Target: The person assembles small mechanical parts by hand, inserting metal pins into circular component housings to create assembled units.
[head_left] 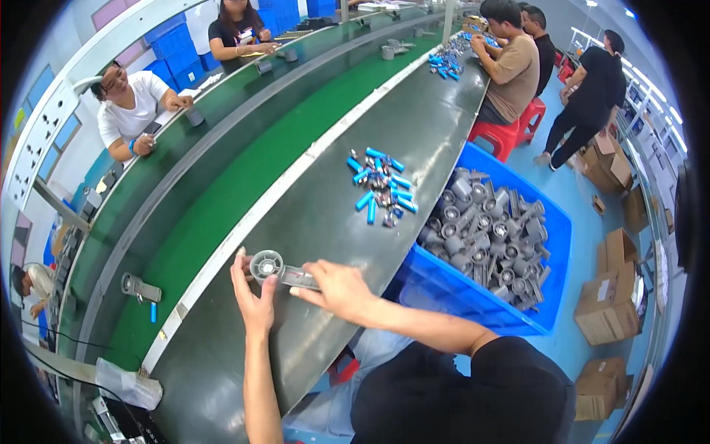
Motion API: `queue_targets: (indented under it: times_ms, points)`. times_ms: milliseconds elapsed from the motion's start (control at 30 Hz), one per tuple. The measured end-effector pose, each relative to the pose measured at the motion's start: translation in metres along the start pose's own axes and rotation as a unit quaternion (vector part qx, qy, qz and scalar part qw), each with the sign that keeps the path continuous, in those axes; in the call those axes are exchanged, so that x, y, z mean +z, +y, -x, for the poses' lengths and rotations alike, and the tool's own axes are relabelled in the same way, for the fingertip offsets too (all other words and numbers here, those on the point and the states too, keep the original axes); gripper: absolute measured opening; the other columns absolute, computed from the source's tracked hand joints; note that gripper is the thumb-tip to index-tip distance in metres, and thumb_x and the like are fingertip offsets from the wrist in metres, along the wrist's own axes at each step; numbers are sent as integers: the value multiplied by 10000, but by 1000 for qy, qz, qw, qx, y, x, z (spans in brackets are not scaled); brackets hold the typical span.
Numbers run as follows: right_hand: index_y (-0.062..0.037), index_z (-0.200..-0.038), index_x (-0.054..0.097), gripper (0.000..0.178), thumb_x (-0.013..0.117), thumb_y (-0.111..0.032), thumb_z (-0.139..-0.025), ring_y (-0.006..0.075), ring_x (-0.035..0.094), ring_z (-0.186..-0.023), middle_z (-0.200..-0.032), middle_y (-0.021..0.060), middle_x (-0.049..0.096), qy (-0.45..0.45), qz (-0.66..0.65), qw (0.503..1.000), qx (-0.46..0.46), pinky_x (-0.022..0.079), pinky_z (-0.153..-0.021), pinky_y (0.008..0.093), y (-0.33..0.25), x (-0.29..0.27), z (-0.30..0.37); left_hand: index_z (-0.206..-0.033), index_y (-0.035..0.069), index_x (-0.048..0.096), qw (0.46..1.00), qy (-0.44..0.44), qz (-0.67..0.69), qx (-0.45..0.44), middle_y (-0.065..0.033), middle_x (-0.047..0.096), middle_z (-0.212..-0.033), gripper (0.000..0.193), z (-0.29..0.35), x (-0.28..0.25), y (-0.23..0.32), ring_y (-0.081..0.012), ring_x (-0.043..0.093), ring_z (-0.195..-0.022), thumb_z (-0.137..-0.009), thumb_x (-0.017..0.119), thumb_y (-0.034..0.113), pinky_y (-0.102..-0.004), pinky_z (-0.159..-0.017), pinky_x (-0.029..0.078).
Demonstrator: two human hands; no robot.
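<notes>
A grey plastic handheld-fan housing [298, 279] lies between my two hands over the dark green worktop [310, 211]. Its round, spoked head points left and its handle points right. My left hand [255, 302] grips the round head, thumb on the near side and fingers on the far side. On the handle, the fingers of my right hand [339, 291] are closed from above, covering its end. A thin reddish line shows inside the handle. Farther along the worktop sits a loose pile of blue cylindrical batteries [362, 176] with small wired parts among them.
Right of the worktop, a blue crate [560, 266] holds many grey housings [484, 233]. The green conveyor belt [214, 214] carries another housing [140, 287] with a blue battery beside it. Co-workers sit along both sides. Cardboard boxes [608, 311] stand on the floor.
</notes>
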State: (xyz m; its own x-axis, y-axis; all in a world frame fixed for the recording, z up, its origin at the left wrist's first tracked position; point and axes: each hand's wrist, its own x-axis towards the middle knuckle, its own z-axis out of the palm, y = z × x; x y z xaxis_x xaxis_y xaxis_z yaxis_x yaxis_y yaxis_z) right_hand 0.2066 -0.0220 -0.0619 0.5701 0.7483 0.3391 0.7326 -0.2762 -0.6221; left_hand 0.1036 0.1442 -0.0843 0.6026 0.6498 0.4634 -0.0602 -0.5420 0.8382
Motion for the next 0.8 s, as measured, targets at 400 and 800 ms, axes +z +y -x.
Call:
queue_targets:
  times_ms: [400, 800]
  points:
    - [-11, -1089, 676, 489, 744, -407, -811, 369, 575, -1127, -1181, 183, 630, 169, 78, 978, -91, 462, -972, 472, 76, -62, -51, -1334, 7, 523, 995, -4, -69, -68, -122, 619, -1207, 568, 36, -45, 7, -225, 597, -1121, -863, 769, 207, -340, -1005, 442]
    - [-105, -1347, 608, 583, 652, -477, -900, 408, 420, -1358, -1479, 241, 443, 100, 113, 984, 95, 297, -1144, 500, 118, -19, -46, -1334, 12, 528, 989, -11, -126, -75, -140, 628, -1215, 643, 39, -53, -5, -272, 604, -1129, -801, 812, 230, -379, -999, 450]
